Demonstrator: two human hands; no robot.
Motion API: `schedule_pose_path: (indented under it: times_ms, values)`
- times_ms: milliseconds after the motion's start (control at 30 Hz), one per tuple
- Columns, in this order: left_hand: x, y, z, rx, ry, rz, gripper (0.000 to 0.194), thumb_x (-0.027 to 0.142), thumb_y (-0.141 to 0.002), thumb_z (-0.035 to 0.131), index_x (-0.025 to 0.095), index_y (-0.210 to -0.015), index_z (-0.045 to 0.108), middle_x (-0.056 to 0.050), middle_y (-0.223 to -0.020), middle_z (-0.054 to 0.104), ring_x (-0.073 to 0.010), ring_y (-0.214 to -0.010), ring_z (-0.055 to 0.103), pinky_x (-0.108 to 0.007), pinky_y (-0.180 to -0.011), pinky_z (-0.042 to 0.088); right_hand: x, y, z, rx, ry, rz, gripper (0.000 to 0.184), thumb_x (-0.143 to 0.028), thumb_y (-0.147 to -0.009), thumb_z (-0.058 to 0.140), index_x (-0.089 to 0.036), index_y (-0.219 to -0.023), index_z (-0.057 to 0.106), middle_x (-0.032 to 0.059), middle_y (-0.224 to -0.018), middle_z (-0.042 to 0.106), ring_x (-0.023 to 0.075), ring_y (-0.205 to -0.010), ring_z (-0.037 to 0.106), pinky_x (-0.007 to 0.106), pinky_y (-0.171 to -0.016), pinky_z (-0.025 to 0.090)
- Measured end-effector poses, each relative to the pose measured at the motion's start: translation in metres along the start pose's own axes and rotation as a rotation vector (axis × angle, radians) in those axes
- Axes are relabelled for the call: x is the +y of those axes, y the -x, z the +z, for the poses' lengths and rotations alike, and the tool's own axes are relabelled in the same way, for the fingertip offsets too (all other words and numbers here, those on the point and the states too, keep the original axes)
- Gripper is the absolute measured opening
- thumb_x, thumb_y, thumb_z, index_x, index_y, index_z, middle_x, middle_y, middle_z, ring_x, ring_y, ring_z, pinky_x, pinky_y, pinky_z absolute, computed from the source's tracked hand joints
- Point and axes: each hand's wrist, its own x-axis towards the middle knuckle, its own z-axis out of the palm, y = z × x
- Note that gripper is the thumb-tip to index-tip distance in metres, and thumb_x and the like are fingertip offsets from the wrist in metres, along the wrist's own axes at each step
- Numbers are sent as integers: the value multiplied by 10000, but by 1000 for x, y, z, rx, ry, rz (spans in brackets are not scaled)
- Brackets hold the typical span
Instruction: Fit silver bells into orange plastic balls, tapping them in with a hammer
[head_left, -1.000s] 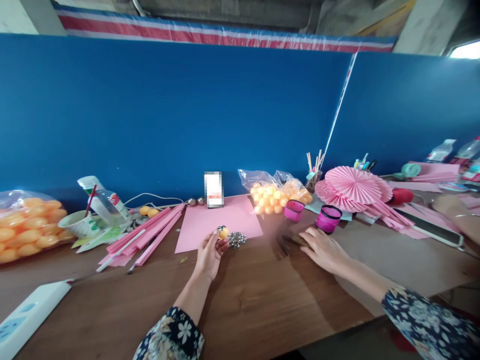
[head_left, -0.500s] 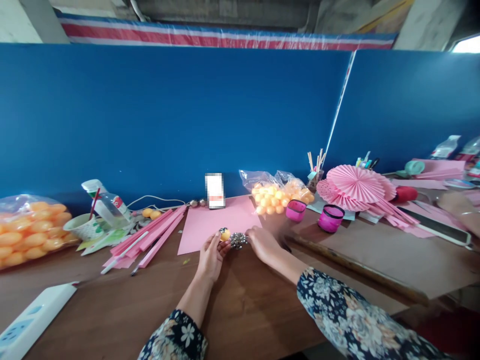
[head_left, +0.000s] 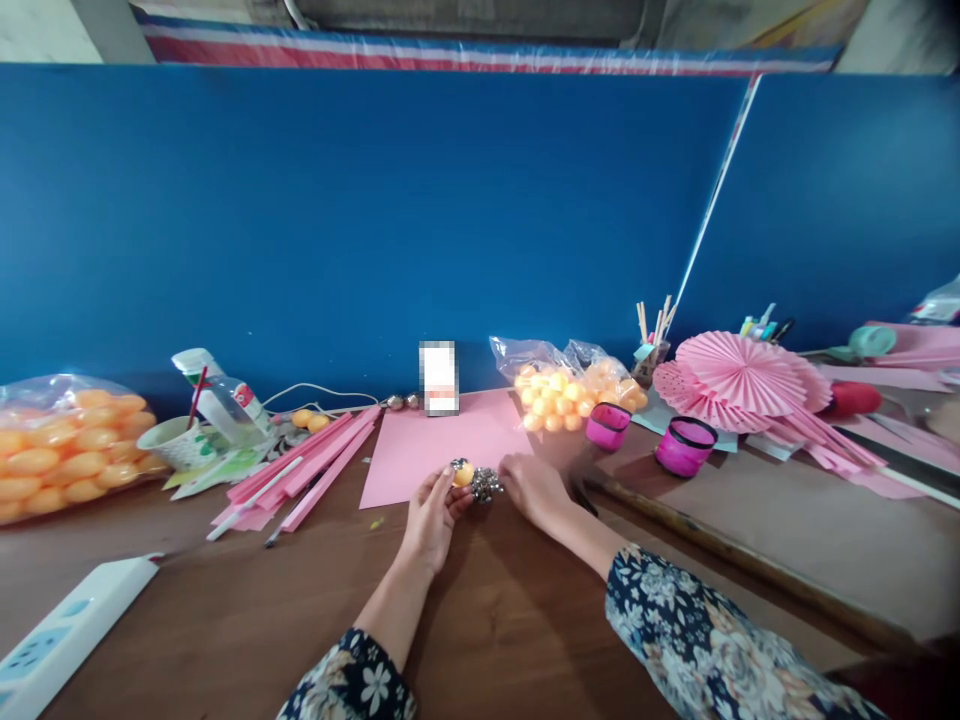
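My left hand [head_left: 433, 520] pinches an orange ball [head_left: 464, 474] that has small shiny silver pieces on its upper left side. Right beside its fingertips is a clump of small silver pieces [head_left: 487, 486]; whether that hand also supports the clump I cannot tell. My right hand [head_left: 534, 490] has its fingers drawn together at the clump's right edge, and anything between them is too small to make out. Under and behind both hands lies a pink paper sheet [head_left: 442, 440] on the brown table [head_left: 480, 620].
Bags of orange balls [head_left: 67, 450] stand left and behind [head_left: 555, 395]. Pink paper strips [head_left: 322, 470], a power strip [head_left: 67, 630] and a cup [head_left: 169, 440] lie leftward. Rightward are magenta containers [head_left: 686, 447], paper fans [head_left: 750, 375] and a raised wooden edge [head_left: 750, 555].
The whole view has shifted a little, so things on the right sit further right. Both hands keep nearly the same pose by the ball and the silver clump.
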Motion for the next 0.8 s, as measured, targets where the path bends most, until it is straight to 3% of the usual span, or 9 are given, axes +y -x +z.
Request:
schedule_pose_path:
  times_ms: [200,400,533,800]
  values:
    - [0,1,-1,-19,3,-1,239,257,-695,650,121,-884,596,-46,-749,646,-92,-598,598,-189,-546,511,9,-2,4,82,-131,22,144,-224,-821,441,-182,-824,579,39,-801,649,157,-744,585,237,-651,395]
    - [1,3,0,-41,-37,-16,309,260,-693,650,137,-972,599,-67,-841,658,-112,-652,614,-209,-583,517,4,0,5,271,-493,27,117,-192,-770,451,-169,-767,566,27,-723,634,145,-658,580,238,-615,429]
    - [0,4,1,-57,-47,-10,366,242,-695,647,157,-1045,582,-66,-880,657,-111,-678,615,-213,-618,517,-1,3,6,274,-597,25,117,-222,-785,446,-176,-749,547,16,-701,612,135,-617,563,234,-589,435]
    - [-1,4,0,-87,-36,-44,366,238,-699,641,143,-1048,587,-86,-899,661,-136,-721,624,-243,-654,517,-3,5,11,255,-836,62,170,-300,-786,508,-167,-842,597,45,-810,657,165,-735,607,280,-688,482]
